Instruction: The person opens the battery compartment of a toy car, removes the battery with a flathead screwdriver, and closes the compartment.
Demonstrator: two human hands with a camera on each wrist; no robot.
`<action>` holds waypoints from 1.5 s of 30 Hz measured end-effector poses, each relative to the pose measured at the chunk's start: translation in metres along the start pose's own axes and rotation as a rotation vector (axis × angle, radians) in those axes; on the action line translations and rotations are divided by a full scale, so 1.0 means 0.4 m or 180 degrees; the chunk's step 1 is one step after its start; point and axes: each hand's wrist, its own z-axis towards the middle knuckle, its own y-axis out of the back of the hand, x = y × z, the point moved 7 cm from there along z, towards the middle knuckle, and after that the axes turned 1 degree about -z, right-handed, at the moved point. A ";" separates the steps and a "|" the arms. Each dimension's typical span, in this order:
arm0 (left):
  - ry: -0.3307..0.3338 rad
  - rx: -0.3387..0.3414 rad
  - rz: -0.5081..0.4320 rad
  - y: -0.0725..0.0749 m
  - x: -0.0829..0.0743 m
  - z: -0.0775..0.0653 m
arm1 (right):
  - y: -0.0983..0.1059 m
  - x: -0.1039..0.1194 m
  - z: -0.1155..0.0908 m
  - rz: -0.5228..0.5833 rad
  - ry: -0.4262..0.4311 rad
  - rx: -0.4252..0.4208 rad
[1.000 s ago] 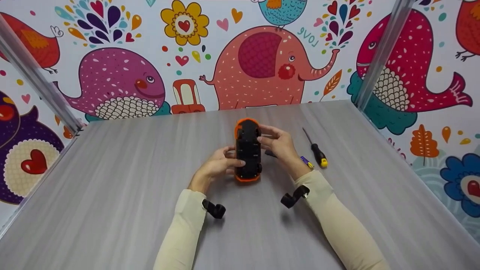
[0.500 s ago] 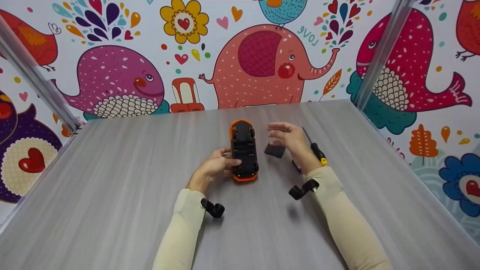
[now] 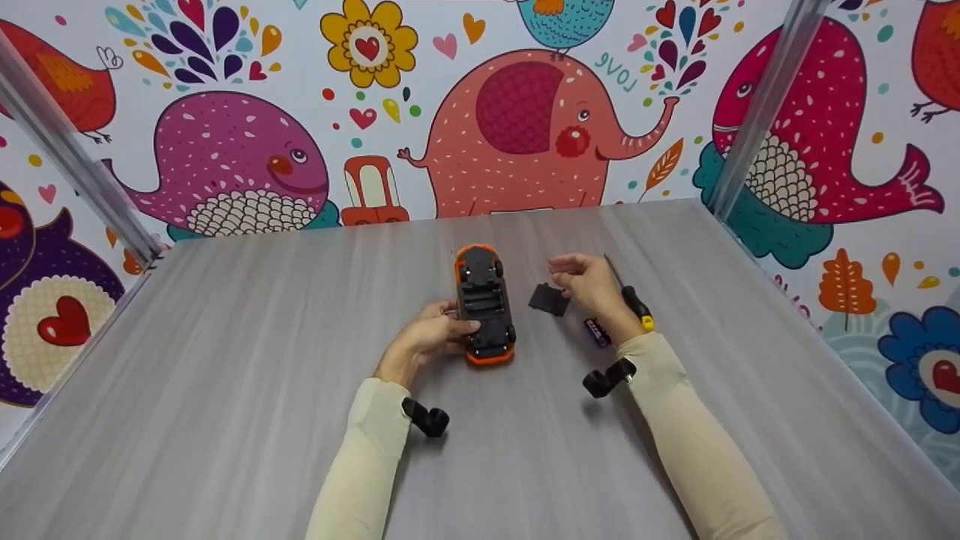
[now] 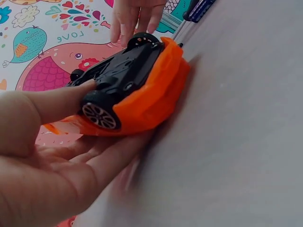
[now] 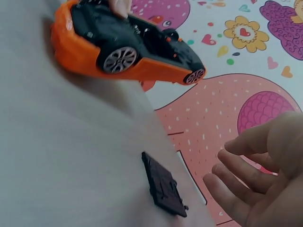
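My left hand (image 3: 429, 330) holds an orange toy car (image 3: 480, 304) upside down, thumb on its black underside and fingers beneath. The middle of the underside has an open battery compartment (image 3: 482, 298). In the left wrist view, the car (image 4: 151, 101) is tilted with its wheels up. My right hand (image 3: 592, 287) hovers to the right of the car, with loosely bent fingers around nothing. In the right wrist view, the hand (image 5: 265, 175) is apart from a black battery cover (image 5: 163, 184) on the table. Close to the right wrist lie dark purple batteries (image 3: 598, 332), partly hidden; their number is unclear.
A screwdriver (image 3: 636, 304) with a black and yellow handle lies right of my right hand, its shaft toward the back. The grey table (image 3: 247, 360) meets a cartoon-printed wall (image 3: 517, 135) at the back. Metal posts (image 3: 765, 112) stand at the back corners.
My right hand has let go of the car and drawn back to the right, uncovering the battery cover and the batteries. My left hand has shifted the car slightly left.
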 end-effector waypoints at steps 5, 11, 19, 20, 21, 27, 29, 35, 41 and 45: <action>0.0051 -0.0018 -0.0066 -0.001 0.002 0.004 | 0.001 -0.011 0.008 -0.0232 0.0034 -0.0005; 0.0055 -0.0053 -0.0034 0.000 0.001 0.003 | -0.010 -0.029 0.011 -0.0467 -0.0209 0.0240; 0.0048 -0.0042 -0.0002 -0.001 0.002 0.002 | -0.015 -0.050 0.010 -0.0864 -0.0515 0.0373; 0.0045 -0.0045 0.0002 -0.001 0.002 0.001 | -0.014 -0.052 0.010 -0.0903 -0.0528 0.0365; 0.0040 -0.0044 0.0005 -0.001 0.002 0.001 | -0.013 -0.054 0.011 -0.0935 -0.0535 0.0362; 0.0051 -0.0038 -0.0011 -0.003 0.002 0.002 | -0.011 -0.059 0.016 -0.0967 -0.0523 0.0343; 0.0061 -0.0033 -0.0011 -0.004 0.001 0.002 | -0.012 -0.060 0.016 -0.0932 -0.0557 0.0325; 0.0090 -0.0041 0.0035 -0.002 0.002 -0.001 | -0.018 -0.064 0.016 -0.0899 -0.0576 0.0248; 0.0095 -0.0049 0.0051 -0.001 0.003 -0.002 | -0.021 -0.061 0.016 -0.1096 -0.0423 0.0121; 0.0116 -0.0063 0.0065 0.000 0.005 0.000 | -0.020 -0.064 0.013 -0.1253 -0.0482 0.0089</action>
